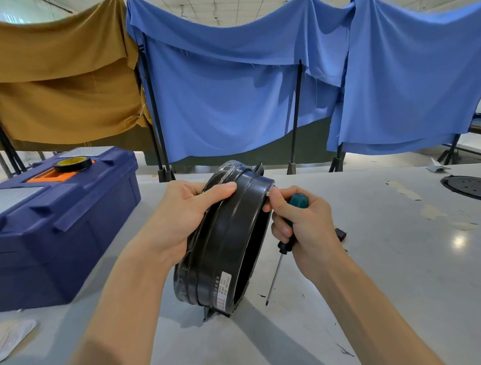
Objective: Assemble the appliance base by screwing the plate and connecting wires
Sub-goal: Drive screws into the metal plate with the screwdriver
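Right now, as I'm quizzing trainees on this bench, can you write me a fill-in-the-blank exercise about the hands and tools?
The left hand grips the black appliance base, which stands on its ____ on the table.
The right hand holds the screwdriver with its tip pointing ____.
The tape roll lies on the toolbox, to the ____ of the base.
Missing words: edge; down; left.

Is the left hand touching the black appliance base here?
Touching. The head view shows the left hand gripping the appliance base, which stands on edge, with the thumb laid across its rim.
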`<state>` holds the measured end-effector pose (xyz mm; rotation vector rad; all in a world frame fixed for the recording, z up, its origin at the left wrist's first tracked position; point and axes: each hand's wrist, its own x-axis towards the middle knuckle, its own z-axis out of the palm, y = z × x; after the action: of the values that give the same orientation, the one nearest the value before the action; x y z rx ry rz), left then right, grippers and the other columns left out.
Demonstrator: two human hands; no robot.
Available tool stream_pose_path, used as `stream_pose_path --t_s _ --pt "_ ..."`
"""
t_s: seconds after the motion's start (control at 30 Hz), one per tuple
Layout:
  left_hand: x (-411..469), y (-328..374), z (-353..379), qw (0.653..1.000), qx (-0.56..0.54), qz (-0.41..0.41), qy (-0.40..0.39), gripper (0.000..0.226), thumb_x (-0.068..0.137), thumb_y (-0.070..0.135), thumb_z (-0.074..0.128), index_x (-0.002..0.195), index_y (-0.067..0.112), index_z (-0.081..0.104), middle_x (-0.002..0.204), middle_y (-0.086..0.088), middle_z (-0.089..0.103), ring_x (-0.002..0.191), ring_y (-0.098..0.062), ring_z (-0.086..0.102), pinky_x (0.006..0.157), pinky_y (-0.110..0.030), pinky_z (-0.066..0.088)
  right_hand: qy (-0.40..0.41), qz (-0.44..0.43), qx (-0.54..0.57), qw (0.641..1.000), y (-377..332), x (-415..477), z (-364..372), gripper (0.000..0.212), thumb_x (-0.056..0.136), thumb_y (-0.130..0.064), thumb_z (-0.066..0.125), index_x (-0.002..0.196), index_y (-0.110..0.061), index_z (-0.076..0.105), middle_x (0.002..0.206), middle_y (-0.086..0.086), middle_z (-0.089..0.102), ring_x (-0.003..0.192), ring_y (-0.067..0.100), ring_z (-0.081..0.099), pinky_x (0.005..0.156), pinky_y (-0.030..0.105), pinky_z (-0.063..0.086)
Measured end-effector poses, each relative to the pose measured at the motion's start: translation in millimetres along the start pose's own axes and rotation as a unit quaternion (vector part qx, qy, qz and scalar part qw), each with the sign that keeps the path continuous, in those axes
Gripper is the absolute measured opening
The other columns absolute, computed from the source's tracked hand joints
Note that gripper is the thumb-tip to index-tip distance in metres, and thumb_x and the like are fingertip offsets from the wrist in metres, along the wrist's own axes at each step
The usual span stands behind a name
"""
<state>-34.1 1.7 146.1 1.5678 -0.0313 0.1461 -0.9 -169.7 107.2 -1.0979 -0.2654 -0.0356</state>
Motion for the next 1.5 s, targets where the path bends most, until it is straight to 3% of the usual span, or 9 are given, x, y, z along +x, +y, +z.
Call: stream_pose_path --t_s 0.23,0.4,0.5,0.67,0.93,1.17,1.3,1.4,1.5 --pt "-1 0 1 1.0 -0.008 0.003 0.004 0.022 0.087 0.021 0.069 0.081 0.001 0.076 0.077 -0.017 0.074 0.059 -0.02 0.071 0.048 -0.022 0.052 0.017 0.012 0.006 1.0 3 -1 5 0.014 0.089 -0.007 0.065 0.08 0.003 0.06 0.064 0.009 0.063 0.037 0.011 0.034 0.038 0.023 0.03" --pt "0 -2 1 1.0 -0.004 0.006 0.0 0.023 0.086 0.023 0.069 0.084 0.001 0.076 0.08 -0.018 0.074 0.063 -0.022 0.071 0.051 -0.023 0.054 -0.012 0.075 0.085 0.993 6 1 5 0.02 0.078 -0.014 0.069 0.086 0.002 0.059 0.056 0.004 0.056 0.035 0.006 0.032 0.036 0.017 0.029" --pt "2 -2 2 1.0 0.005 0.01 0.002 0.024 0.087 0.024 0.069 0.087 0.001 0.076 0.081 -0.017 0.074 0.064 -0.022 0.071 0.051 -0.024 0.054 -0.009 0.101 0.131 0.986 8 1 7 0.027 0.074 -0.015 0.069 0.094 0.0 0.057 0.063 0.006 0.056 0.034 0.004 0.032 0.034 0.016 0.029" --pt "3 -3 6 0.999 0.019 0.024 0.017 0.024 0.089 0.023 0.067 0.09 0.001 0.074 0.079 -0.015 0.075 0.065 -0.021 0.072 0.052 -0.023 0.054 0.09 0.092 0.126 0.984 9 -1 16 0.008 0.086 -0.008 0.069 0.084 -0.003 0.063 0.056 0.001 0.059 0.035 0.005 0.037 0.033 0.017 0.033" --pt "1 -4 18 0.999 0.032 0.031 0.03 0.024 0.089 0.025 0.068 0.087 0.001 0.074 0.077 -0.013 0.075 0.067 -0.024 0.073 0.058 -0.031 0.06 0.205 0.054 0.024 0.977 4 -8 26 0.007 0.089 -0.013 0.07 0.083 -0.011 0.067 0.046 -0.005 0.059 0.035 0.005 0.044 0.036 0.019 0.042" --pt "5 -8 27 0.996 0.051 0.061 0.037 0.021 0.089 0.022 0.067 0.076 0.006 0.072 0.069 -0.008 0.073 0.06 -0.018 0.072 0.048 -0.021 0.052 0.17 0.088 0.018 0.981 -9 -18 9 0.003 0.088 -0.004 0.069 0.091 -0.004 0.069 0.06 0.002 0.07 0.038 0.009 0.053 0.04 0.021 0.049" --pt "9 -14 31 0.986 0.13 0.093 0.043 0.031 0.089 0.026 0.068 0.071 0.0 0.07 0.065 -0.014 0.069 0.054 -0.017 0.064 0.048 -0.021 0.049 0.126 0.165 0.034 0.978 -15 -19 -6 0.009 0.086 -0.001 0.069 0.095 -0.001 0.07 0.068 0.008 0.072 0.041 0.011 0.056 0.042 0.022 0.051" --pt "11 -22 36 0.967 0.215 0.127 0.04 0.037 0.09 0.026 0.067 0.071 -0.006 0.067 0.064 -0.02 0.064 0.051 -0.026 0.055 0.052 -0.028 0.044 0.104 0.226 0.066 0.966 -15 -18 -20 0.007 0.086 -0.001 0.067 0.092 0.001 0.071 0.068 0.009 0.069 0.041 0.011 0.056 0.042 0.021 0.051" --pt "10 -31 44 0.94 0.308 0.146 0.025 0.043 0.09 0.024 0.067 0.051 0.009 0.057 0.042 0.0 0.05 0.039 -0.01 0.041 0.045 -0.018 0.034 0.096 0.293 0.107 0.945 -9 -16 -33 0.01 0.089 -0.003 0.063 0.089 0.006 0.067 0.057 0.007 0.058 0.039 0.01 0.053 0.04 0.019 0.05"
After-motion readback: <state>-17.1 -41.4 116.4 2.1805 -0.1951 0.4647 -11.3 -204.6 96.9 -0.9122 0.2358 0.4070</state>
